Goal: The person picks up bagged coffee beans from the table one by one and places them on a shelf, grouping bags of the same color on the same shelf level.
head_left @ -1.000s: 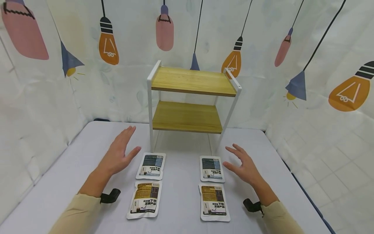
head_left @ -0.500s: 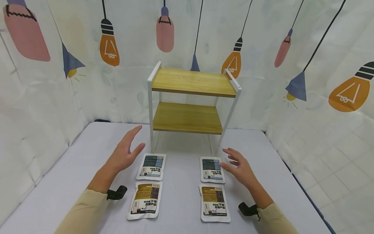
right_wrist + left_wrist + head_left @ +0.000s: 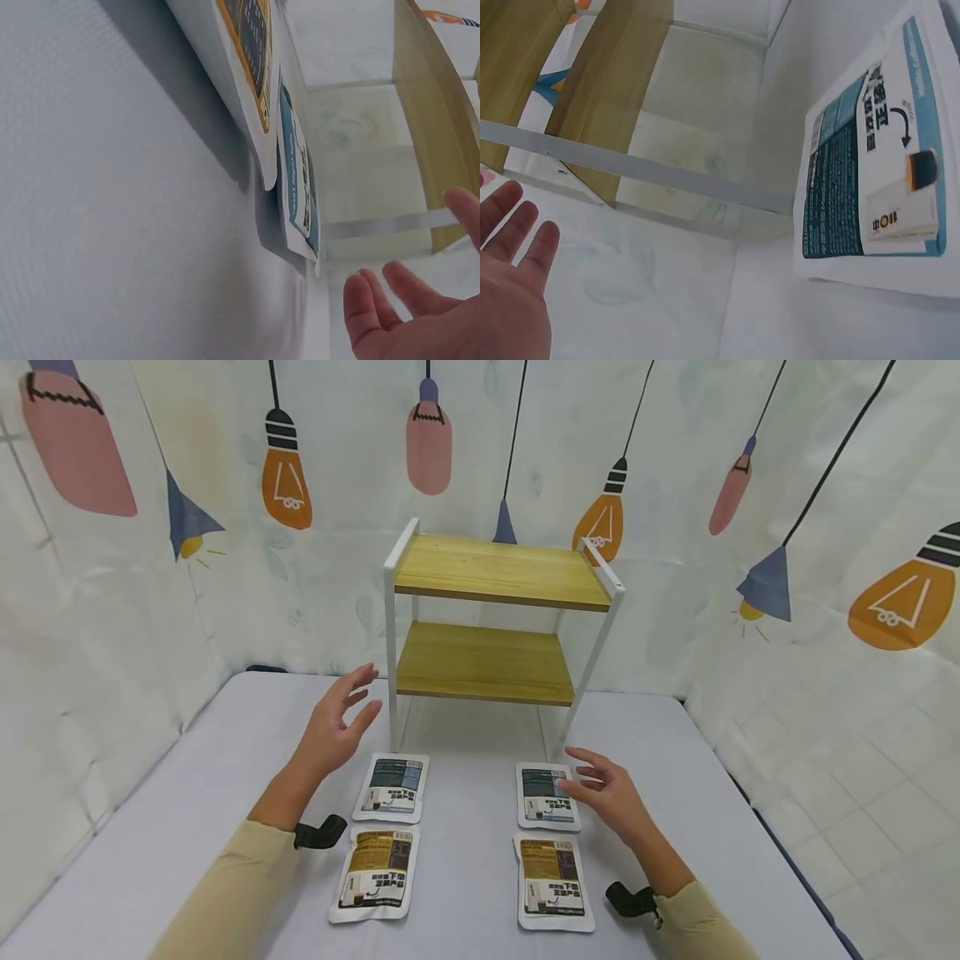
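Observation:
My left hand (image 3: 330, 731) hovers left of the shelf's front leg, fingers relaxed, holding nothing. Just below and right of it lies a flat white pouch with a blue label (image 3: 392, 787); a pouch with a brown label (image 3: 375, 875) lies nearer me. On the right, my right hand (image 3: 611, 793) is loosely bent and holds nothing. Its thumb overlaps the right blue-labelled pouch (image 3: 547, 797) in the head view. The right brown-labelled pouch (image 3: 555, 883) lies in front of that one. In the left wrist view, spread fingers (image 3: 538, 251) show beside the blue-labelled pouch (image 3: 877, 157).
A two-tier shelf (image 3: 502, 572) with wooden boards and a white frame stands at the back of the white-covered table (image 3: 468, 860). Behind it hangs a curtain (image 3: 337, 585) printed with lamps. A black wrist camera (image 3: 321, 832) sits on the left wrist, another (image 3: 630, 900) on the right.
My left hand has moved right and slightly forward, towards the shelf's left leg. My right hand has shifted slightly left, its thumb coming over the blue-labelled pouch in view. The pouches stay put.

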Action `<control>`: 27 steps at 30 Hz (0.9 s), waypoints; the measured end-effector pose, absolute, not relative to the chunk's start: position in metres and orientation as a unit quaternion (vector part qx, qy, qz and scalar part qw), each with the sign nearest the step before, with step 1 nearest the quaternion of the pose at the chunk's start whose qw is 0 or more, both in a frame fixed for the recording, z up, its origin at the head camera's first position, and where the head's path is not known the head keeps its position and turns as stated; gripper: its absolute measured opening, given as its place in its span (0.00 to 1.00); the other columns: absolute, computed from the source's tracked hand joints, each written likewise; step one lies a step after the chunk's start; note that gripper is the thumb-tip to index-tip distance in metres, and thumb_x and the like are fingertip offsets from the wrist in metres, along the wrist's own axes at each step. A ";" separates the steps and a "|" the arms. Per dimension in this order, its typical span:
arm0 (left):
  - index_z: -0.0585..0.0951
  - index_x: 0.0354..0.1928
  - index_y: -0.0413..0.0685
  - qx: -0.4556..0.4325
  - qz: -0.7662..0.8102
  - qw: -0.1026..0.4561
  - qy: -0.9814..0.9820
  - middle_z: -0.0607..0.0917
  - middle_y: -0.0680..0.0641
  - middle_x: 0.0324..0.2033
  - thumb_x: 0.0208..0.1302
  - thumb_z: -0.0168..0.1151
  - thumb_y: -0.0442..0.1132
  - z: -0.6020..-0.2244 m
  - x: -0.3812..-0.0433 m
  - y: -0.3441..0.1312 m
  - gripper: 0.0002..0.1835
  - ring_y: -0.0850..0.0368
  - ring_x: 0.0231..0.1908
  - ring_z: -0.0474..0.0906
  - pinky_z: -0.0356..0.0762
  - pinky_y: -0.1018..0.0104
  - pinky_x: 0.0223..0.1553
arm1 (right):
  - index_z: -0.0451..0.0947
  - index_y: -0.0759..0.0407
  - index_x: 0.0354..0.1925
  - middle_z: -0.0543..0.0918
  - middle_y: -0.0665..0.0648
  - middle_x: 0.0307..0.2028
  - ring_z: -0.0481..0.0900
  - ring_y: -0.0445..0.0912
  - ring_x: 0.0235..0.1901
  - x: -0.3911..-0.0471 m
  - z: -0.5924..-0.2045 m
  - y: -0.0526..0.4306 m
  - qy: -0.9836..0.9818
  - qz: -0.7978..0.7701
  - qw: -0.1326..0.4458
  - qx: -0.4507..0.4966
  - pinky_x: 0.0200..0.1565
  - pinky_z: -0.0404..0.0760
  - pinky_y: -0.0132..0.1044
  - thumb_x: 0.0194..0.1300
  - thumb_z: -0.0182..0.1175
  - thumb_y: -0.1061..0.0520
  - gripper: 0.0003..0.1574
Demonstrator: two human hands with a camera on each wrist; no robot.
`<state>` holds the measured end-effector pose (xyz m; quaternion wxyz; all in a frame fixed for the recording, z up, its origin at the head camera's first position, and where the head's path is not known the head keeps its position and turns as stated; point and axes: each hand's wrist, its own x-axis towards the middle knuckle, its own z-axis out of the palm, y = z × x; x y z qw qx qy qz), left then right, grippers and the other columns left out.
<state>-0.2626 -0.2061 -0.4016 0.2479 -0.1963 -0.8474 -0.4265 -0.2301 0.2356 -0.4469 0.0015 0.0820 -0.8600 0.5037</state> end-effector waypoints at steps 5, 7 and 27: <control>0.65 0.76 0.48 -0.198 -0.471 0.250 -0.822 0.75 0.39 0.68 0.74 0.61 0.35 -0.393 -0.268 -0.201 0.31 0.40 0.68 0.72 0.72 0.69 0.67 | 0.75 0.48 0.69 0.71 0.57 0.73 0.76 0.62 0.65 -0.231 -0.449 0.234 -0.870 0.489 -0.002 0.066 0.62 0.78 0.61 0.60 0.74 0.41 0.42; 0.66 0.75 0.46 -0.202 -0.488 0.252 -0.811 0.76 0.38 0.66 0.74 0.61 0.34 -0.390 -0.272 -0.199 0.30 0.40 0.67 0.73 0.71 0.79 0.65 | 0.76 0.48 0.68 0.71 0.57 0.73 0.76 0.61 0.64 -0.232 -0.450 0.234 -0.874 0.483 -0.005 0.053 0.61 0.79 0.61 0.59 0.75 0.40 0.42; 0.79 0.64 0.43 -0.180 -0.541 0.286 -0.770 0.83 0.41 0.54 0.73 0.63 0.36 -0.367 -0.292 -0.187 0.20 0.73 0.50 0.76 0.74 0.86 0.53 | 0.80 0.46 0.65 0.74 0.61 0.70 0.78 0.60 0.59 -0.232 -0.453 0.227 -0.899 0.436 -0.048 0.007 0.49 0.85 0.53 0.53 0.78 0.37 0.43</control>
